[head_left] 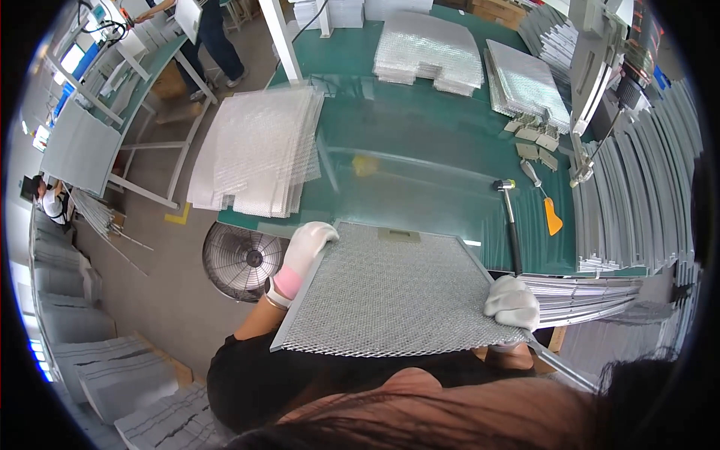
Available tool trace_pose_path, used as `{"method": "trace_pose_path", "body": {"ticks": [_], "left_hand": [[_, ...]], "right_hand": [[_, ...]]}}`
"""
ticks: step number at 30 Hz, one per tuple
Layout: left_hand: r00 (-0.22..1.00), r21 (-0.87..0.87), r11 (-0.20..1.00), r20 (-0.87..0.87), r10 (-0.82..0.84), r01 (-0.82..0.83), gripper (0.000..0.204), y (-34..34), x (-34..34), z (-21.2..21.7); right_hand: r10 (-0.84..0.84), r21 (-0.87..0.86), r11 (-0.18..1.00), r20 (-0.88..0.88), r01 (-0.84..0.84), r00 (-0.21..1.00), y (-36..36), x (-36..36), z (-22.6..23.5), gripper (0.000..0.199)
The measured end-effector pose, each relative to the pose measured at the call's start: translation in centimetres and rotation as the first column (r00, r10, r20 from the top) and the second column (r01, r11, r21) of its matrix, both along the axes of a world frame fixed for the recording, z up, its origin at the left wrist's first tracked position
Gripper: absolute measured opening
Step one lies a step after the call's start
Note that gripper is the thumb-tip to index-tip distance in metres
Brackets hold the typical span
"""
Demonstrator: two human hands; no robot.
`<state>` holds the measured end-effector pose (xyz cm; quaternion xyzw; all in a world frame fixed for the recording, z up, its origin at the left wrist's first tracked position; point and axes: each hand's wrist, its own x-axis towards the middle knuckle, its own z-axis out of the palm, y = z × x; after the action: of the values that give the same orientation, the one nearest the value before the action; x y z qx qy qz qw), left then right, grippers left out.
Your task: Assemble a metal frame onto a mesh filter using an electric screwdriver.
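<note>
A grey metal mesh filter panel [390,292] lies in front of me, its far edge on the green table. Thin metal framing borders its left, far and right sides; the near edge shows bare mesh. A small tan plate [399,235] sits at the middle of the far edge. My left hand [309,246], in a white glove, is closed on the upper left edge. The right side is gripped by my gloved right hand [513,302], fingers curled in. From below that hand a narrow metal strip [562,364] runs toward the lower right.
On the green table [405,172] lie a hammer [511,225], an orange-bladed tool [553,216] and tan clips [534,131]. Bubble-wrap sheets [259,150] are stacked left, a fan [244,259] below. A machine arm [596,82] and metal strips [634,187] stand right.
</note>
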<state>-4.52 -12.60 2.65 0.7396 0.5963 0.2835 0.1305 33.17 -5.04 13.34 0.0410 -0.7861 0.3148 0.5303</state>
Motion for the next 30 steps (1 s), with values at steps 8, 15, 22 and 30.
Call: {"method": "trace_pose_path", "body": {"ticks": [8,15,22,30], "left_hand": [[0.98,0.003,0.994,-0.168,-0.108,0.11,0.02,4.2,-1.3,-2.7],[0.95,-0.002,0.969,-0.198,-0.242,0.247,0.017,6.3,-2.0,-3.2],[0.94,-0.044,0.961,-0.201,-0.275,0.272,0.014,6.3,-2.5,-4.5],[0.596,0.333,0.94,0.741,-0.309,0.074,0.022,2.7,1.2,9.0]], "right_hand": [[-0.084,-0.116,0.99,-0.06,0.077,0.995,-0.7,-0.7,-0.2,0.027],[-0.223,-0.247,0.95,-0.108,0.191,0.969,-0.4,-1.6,0.8,0.038],[-0.332,-0.34,0.893,-0.058,0.293,0.942,3.3,-2.6,2.0,0.046],[-0.409,-0.453,0.808,0.03,0.378,0.912,7.4,-3.0,2.0,0.046]]}}
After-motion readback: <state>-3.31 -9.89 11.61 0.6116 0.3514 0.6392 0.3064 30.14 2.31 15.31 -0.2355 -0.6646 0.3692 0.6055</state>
